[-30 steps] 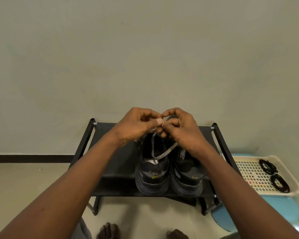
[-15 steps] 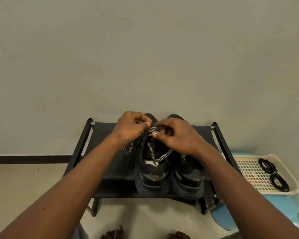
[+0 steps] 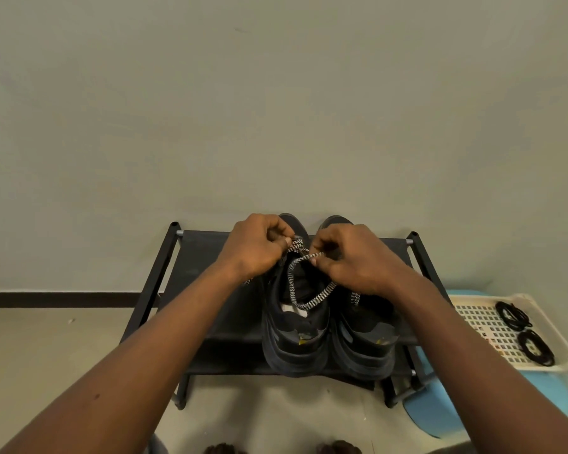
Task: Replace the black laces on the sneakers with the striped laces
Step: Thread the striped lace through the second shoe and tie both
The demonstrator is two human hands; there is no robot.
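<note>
My left hand [image 3: 256, 247] and right hand [image 3: 351, 260] pinch the black-and-white striped woven lace [image 3: 309, 303] between them; a jerk could unthread it.

Both hands are up over the sneakers [image 3: 295, 342], which sit side by side on the shoe rack [image 3: 207, 257]. The left hand [image 3: 259, 245] pinches one strand of the striped lace [image 3: 305, 301], the right hand [image 3: 351, 257] pinches another just beside it, and a loop hangs over the left shoe's opening. Off right, two coiled black laces [image 3: 536, 348] lie in a white perforated tray [image 3: 479, 322].
</note>
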